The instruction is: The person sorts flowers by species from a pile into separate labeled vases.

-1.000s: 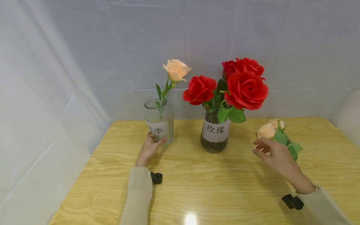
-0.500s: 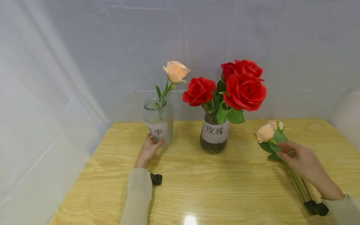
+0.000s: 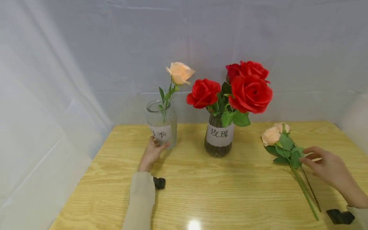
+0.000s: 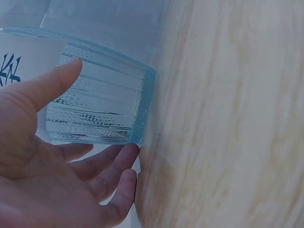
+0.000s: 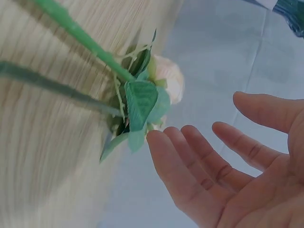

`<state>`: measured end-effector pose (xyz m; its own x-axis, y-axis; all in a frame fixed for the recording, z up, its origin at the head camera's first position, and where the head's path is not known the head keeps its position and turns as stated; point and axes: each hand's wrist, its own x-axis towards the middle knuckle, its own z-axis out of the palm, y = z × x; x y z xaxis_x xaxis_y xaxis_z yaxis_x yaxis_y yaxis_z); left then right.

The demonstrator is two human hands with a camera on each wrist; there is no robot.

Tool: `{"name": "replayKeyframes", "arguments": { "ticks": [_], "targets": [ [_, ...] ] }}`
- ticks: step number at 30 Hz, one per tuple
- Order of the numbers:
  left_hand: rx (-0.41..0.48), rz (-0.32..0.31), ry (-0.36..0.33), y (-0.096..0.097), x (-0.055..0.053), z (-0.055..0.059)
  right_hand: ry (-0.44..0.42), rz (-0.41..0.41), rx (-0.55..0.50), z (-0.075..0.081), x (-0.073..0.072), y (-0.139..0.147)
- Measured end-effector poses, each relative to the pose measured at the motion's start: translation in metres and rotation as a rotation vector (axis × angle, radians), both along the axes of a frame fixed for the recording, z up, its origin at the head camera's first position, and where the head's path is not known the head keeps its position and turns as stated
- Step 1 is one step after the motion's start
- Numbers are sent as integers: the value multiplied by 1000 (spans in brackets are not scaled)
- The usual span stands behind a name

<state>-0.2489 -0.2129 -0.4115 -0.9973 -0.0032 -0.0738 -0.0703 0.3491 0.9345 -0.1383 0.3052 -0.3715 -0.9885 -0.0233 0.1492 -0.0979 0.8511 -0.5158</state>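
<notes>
A clear glass vase (image 3: 171, 119) with a white paper label stands on the table, holding one peach rose (image 3: 180, 73). My left hand (image 3: 150, 156) holds its lower part, thumb across the front and fingers along the left side; in the left wrist view the thumb (image 4: 54, 84) overlaps the ribbed glass. On the right lie two peach roses (image 3: 271, 136) side by side, blooms toward the back, stems toward me. Beside their leaves (image 3: 295, 159) is my right hand (image 3: 330, 166), fingers loosely bent and holding nothing. The right wrist view shows its spread fingers (image 5: 171, 166) next to the green leaves.
A dark vase (image 3: 218, 150) with a white label stands mid-table, filled with several large red roses (image 3: 203, 93) that lean out to both sides. White sheeting (image 3: 129, 48) hangs behind and at the left of the wooden table (image 3: 218, 195).
My right hand has moved right and toward me, from in front of the peach blooms, across the stems, to beside the leaves. The left hand has stayed at the glass vase.
</notes>
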Motion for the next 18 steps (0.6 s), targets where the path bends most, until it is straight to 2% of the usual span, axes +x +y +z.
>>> {"name": "replayKeyframes", "arguments": {
  "ticks": [11,18],
  "targets": [
    [-11,-4,-8,0,-1,0,-158,-38,-128,-9,1,19],
    [2,-5,-4,0,2,2,-248,-42,-204,-11,-1,26]
  ]
}}
